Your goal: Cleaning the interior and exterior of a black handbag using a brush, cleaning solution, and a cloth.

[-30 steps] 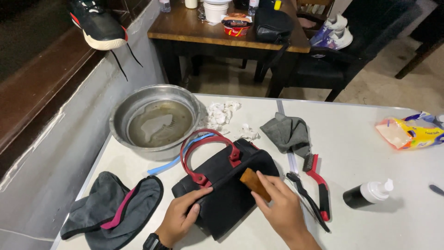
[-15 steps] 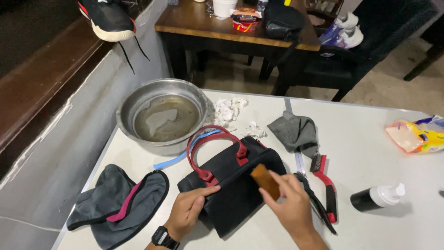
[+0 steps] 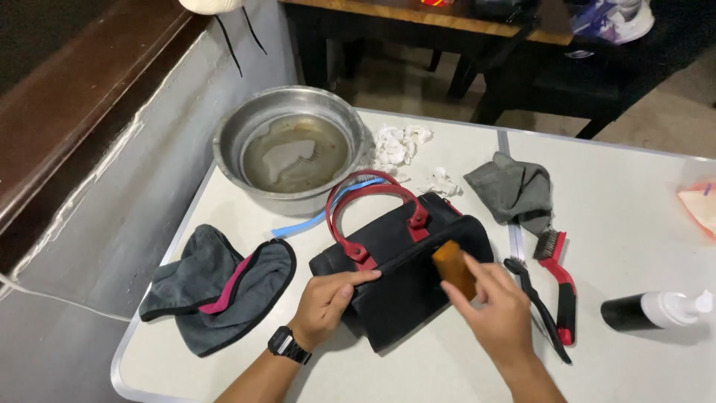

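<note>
From the head view, the work in hand looks like brushing the black handbag (image 3: 406,272), which lies flat near the front edge of the white tabletop (image 3: 634,194), red handles toward the steel basin (image 3: 291,145). The right hand (image 3: 498,313) is closed around a small brown wooden brush (image 3: 453,267), pressed to the bag's upper side. The left hand (image 3: 328,304) pinches the bag's near edge, fingers curled, thumb along the seam. I judge the next stroke needs that steadying grip.

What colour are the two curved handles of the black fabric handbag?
The handles are red, clearest in the head view.
</note>
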